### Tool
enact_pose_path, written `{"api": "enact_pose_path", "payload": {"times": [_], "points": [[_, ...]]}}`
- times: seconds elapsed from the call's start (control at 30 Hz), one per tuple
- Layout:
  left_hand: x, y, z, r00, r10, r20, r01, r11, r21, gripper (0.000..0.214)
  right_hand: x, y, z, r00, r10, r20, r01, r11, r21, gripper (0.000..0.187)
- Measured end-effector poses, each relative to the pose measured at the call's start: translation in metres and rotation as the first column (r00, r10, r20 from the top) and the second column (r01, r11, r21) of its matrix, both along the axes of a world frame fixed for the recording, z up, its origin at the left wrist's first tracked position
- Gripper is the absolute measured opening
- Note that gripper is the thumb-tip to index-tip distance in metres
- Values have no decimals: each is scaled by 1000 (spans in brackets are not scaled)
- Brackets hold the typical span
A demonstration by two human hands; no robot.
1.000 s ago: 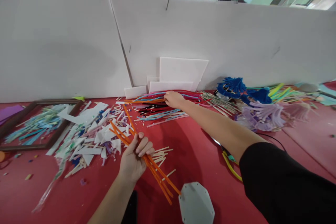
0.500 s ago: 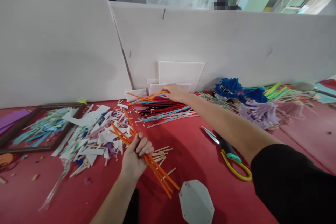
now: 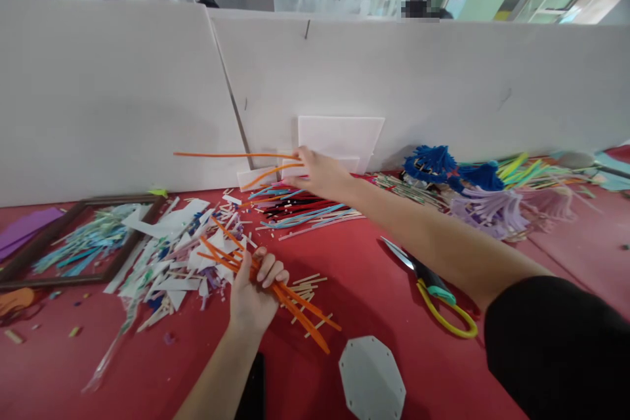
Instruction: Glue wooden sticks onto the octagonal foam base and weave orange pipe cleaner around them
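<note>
My left hand (image 3: 260, 292) is closed around a loose bundle of orange pipe cleaners (image 3: 308, 321), which stick out on both sides of the fist above the red table. Farther back, my right hand (image 3: 317, 174) pinches orange pipe cleaners (image 3: 221, 155) that point left, one long and nearly level, one slanting down. Beneath that hand lies a pile of red, black, blue and pale pipe cleaners (image 3: 310, 213). Short wooden sticks (image 3: 308, 285) are scattered just right of my left hand. Nearer to me rests a grey eight-sided plate (image 3: 373, 377) with small holes along its edge.
Scissors (image 3: 438, 292) with yellow-green handles lie under my right forearm. Paper scraps (image 3: 172, 275) and a brown frame (image 3: 81, 203) occupy the left. Blue tassel-like bunches (image 3: 430, 163) and lilac ones (image 3: 485, 210) sit at right. A white partition (image 3: 123, 98) borders the back.
My right hand has lifted slightly from the pile, raising orange pipe cleaners clear of it. The bundle in my left hand has turned a little; that hand stays closed.
</note>
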State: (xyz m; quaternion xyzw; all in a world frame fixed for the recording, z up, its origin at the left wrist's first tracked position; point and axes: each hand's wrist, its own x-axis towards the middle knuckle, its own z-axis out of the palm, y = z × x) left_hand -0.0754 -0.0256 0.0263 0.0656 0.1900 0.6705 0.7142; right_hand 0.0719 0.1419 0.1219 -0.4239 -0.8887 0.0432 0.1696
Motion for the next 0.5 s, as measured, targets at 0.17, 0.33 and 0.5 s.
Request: {"api": "enact_pose_path", "payload": {"times": [0.17, 0.33, 0.5], "points": [[3, -4, -3, 999, 42, -33, -42, 999, 15, 42, -28, -73, -9, 881, 455, 132, -441, 889, -122, 23], [-4, -8, -11, 996, 53, -67, -57, 996, -65, 29, -35, -112, -21, 740, 663, 114, -619, 738, -270, 13], [-4, -3, -7, 998, 49, 35, -47, 997, -56, 39, -33, -56, -22, 899, 437, -24, -414, 831, -373, 37]]}}
